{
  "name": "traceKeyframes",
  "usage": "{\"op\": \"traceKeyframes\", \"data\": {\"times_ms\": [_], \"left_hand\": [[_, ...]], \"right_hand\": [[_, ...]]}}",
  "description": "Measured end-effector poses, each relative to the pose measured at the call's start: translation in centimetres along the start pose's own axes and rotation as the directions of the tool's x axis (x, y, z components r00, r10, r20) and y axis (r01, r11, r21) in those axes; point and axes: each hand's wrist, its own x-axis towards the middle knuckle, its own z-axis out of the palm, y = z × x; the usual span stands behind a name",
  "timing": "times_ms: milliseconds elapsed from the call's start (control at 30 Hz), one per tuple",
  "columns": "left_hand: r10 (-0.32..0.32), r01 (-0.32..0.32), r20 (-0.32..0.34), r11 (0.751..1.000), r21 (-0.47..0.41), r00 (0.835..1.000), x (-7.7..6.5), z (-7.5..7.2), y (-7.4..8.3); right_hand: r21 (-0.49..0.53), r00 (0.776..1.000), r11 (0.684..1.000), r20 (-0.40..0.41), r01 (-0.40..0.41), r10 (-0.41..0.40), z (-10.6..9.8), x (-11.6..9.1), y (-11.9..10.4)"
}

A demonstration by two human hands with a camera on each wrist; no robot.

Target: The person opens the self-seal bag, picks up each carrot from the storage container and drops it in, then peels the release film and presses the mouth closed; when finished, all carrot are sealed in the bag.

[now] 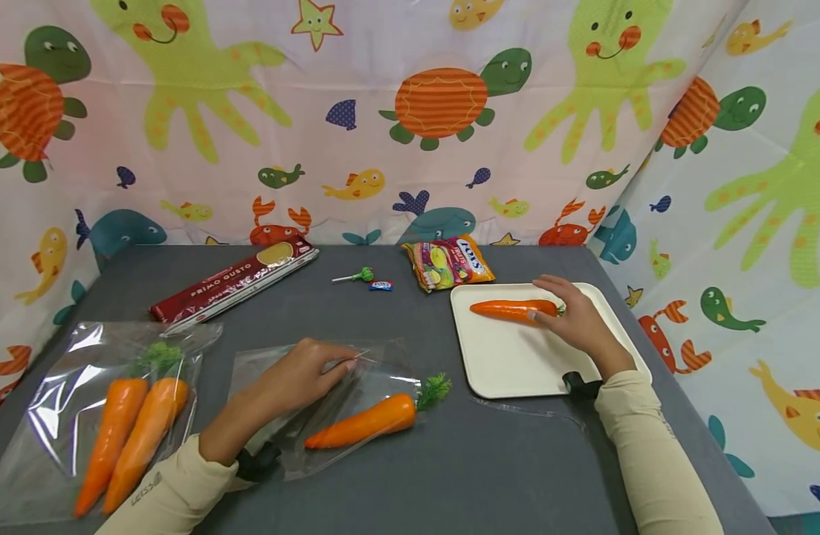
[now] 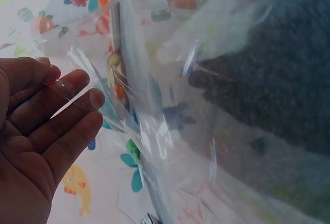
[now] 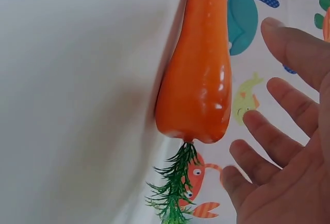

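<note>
From where I stand, the left forearm slants in from the lower left of the head view, its left hand [image 1: 309,377] palm-down near the middle, thumb and finger in a narrow pinch on the edge of a clear bag [image 1: 372,375] around an orange carrot [image 1: 366,423]. Over on the right, the right hand [image 1: 577,316] reaches up and leftward, fingers spread wide and gripping nothing, beside the leafy end of another carrot [image 1: 506,309] lying on a white tray [image 1: 510,364].
</note>
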Motion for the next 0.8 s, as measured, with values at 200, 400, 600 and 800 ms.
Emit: {"op": "traceKeyframes", "data": {"times_ms": [200,400,600,800], "left_hand": [[-0.014,0.014,0.010,1.000,-0.012,1.000,0.1,-0.3,0.3],[-0.028,0.028,0.016,1.000,-0.011,0.999,0.0,-0.4,0.4],[-0.031,0.031,0.020,0.999,-0.010,0.999,0.0,-0.3,0.5],[-0.036,0.036,0.019,0.999,0.004,0.999,-0.2,-0.3,0.6]], "right_hand": [[0.010,0.998,0.999,0.060,-0.034,0.033,-0.4,0.4,0.5],[-0.010,0.988,0.997,0.136,-0.072,0.073,-0.4,0.9,0.8],[0.009,0.983,0.996,0.159,-0.094,0.092,-0.4,0.7,1.1],[0.016,0.974,0.992,0.196,-0.122,0.117,-0.1,0.8,1.5]]}}
